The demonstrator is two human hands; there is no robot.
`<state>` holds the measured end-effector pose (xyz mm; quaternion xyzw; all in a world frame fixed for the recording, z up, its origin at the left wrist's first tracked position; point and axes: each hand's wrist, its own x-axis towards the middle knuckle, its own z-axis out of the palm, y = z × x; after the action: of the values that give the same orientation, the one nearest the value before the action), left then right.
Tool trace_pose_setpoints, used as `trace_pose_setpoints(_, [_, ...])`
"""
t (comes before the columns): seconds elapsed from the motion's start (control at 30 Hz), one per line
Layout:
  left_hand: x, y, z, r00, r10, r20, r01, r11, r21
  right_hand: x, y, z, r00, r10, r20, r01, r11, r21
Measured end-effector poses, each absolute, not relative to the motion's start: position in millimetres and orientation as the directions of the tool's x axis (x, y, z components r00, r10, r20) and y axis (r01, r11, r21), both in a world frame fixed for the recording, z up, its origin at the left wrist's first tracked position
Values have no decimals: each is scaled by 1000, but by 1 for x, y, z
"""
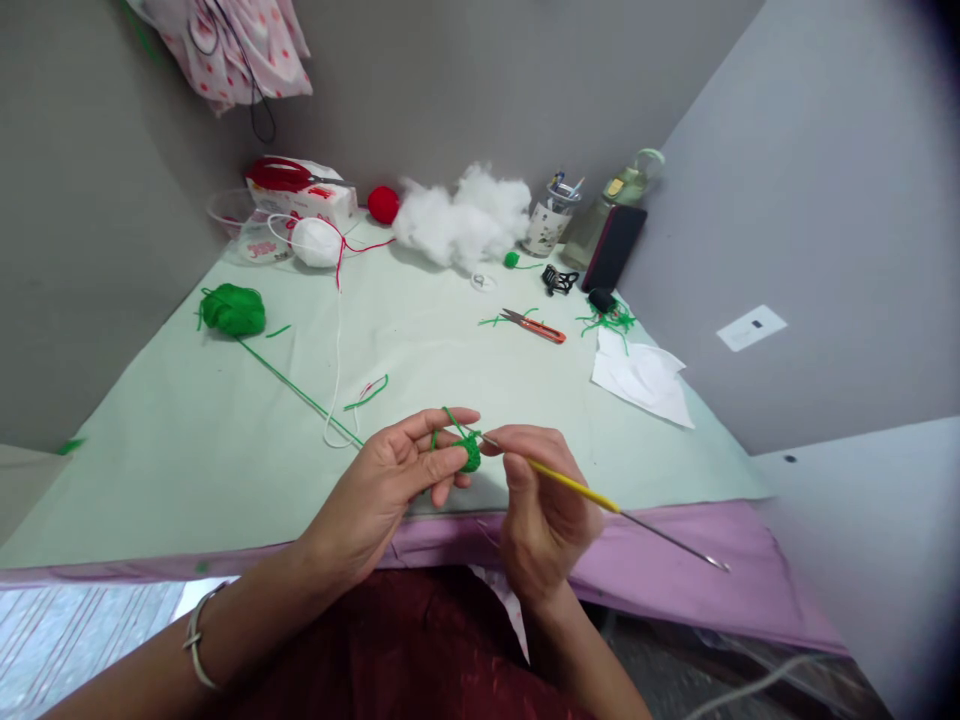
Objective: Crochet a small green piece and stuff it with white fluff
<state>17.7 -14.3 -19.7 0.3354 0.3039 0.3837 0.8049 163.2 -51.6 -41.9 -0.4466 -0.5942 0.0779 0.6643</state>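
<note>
The left hand's grip is pinched, thumb and fingers clamped on a small green crochet piece that sits at its fingertips, at 3 o'clock from the palm. The right hand's grip is clamped on a yellow-handled hook, just beside the piece at about 4 o'clock. The hook's long axis runs from 10 to 4 o'clock, its working end meeting the piece's upper edge; whether it passes through a loop is too small to tell. The left hand is nearer the piece, touching it, with a green strand raised over its forefinger.

Both hands are by the near edge of the table; the hook's free end juts at 4 o'clock over the pink cloth, well apart from the side wall.

Farther on, cut yarn ends lie near the left hand at 10 o'clock, and green yarn leads the same way to its ball. Orange snips lie at 1 o'clock, leaving room before the hands; white paper is at 2. White stuffing is farthest, at 12.
</note>
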Motion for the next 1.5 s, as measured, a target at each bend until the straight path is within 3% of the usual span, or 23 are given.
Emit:
trace_pose_setpoints(0.33, [16,-14,-19,449,872,-194,-377,382,844,162,-53,-43,324,707,629,257,574,-777])
trace_pose_setpoints(0.53, [15,-11,-19,448,872,-198,-401,394,827,162,-51,-44,354,749,560,166,539,-826])
trace_pose_setpoints(1.0, [15,-8,-12,405,887,-222,-399,390,830,161,-55,-45,365,736,570,98,578,-810])
trace_pose_setpoints(1.3, [17,-9,-16,363,916,-173,-402,322,857,161,-57,-44,316,621,717,406,595,-694])
trace_pose_setpoints(1.5, [17,-9,-15,420,879,-225,-370,392,842,163,-56,-53,252,633,732,427,606,-671])
